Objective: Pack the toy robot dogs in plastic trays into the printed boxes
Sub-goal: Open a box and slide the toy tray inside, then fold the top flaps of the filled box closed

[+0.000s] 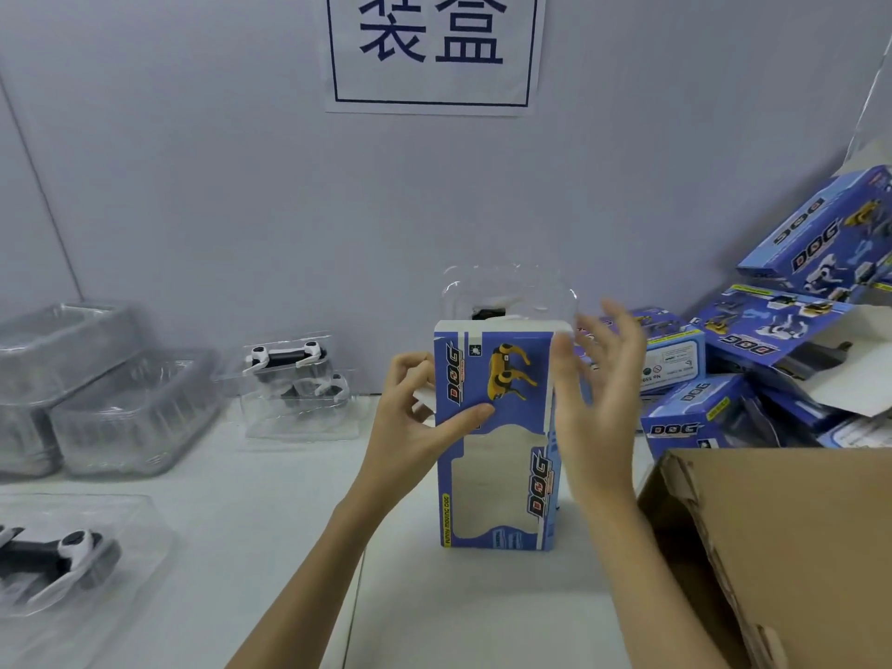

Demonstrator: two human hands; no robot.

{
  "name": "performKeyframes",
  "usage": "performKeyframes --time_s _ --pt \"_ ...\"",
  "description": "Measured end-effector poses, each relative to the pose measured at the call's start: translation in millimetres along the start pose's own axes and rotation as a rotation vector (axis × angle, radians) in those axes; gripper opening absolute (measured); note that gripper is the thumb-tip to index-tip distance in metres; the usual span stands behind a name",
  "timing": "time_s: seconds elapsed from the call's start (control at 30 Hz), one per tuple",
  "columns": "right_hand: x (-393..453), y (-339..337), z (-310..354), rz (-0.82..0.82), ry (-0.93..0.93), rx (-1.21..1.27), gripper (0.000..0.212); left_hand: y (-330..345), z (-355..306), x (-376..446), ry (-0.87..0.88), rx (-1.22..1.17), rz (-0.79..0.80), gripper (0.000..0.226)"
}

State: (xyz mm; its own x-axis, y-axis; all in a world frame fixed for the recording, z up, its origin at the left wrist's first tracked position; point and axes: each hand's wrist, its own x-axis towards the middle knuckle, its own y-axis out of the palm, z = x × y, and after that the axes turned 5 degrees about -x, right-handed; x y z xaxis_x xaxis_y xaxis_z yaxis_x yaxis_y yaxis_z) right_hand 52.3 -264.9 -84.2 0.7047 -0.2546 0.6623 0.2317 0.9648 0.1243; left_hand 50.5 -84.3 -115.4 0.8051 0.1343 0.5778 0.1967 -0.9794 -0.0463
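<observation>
A blue printed box [497, 441] stands upright on the white table, its top open. A clear plastic tray [507, 296] with a black-and-white toy dog sticks out of that top, partly inside. My left hand [415, 417] grips the box's left edge, thumb across its front. My right hand [603, 388] hovers by the box's right side, fingers spread, holding nothing. Two more trayed dogs wait on the left: one at the back [294, 379], one at the near left edge [62, 557].
Stacks of clear trays [106, 393] sit at the far left. A heap of blue printed boxes [782, 340] fills the right back. A brown cardboard carton [782, 548] stands open at the near right. A paper sign [434, 50] hangs on the wall.
</observation>
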Motion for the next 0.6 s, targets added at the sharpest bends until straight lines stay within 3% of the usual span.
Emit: performKeyframes --time_s 0.23,0.43,0.6 --pt "-34 -9 -37 0.206 0.139 0.038 0.064 1 0 0 -0.023 -0.03 0.026 0.052" --pt "-34 -16 -37 0.201 0.16 0.037 0.055 3 1 -2 -0.035 -0.052 0.048 0.05" --pt "-30 -20 -32 0.196 0.157 0.045 0.046 5 1 -6 -0.051 -0.114 0.062 0.066"
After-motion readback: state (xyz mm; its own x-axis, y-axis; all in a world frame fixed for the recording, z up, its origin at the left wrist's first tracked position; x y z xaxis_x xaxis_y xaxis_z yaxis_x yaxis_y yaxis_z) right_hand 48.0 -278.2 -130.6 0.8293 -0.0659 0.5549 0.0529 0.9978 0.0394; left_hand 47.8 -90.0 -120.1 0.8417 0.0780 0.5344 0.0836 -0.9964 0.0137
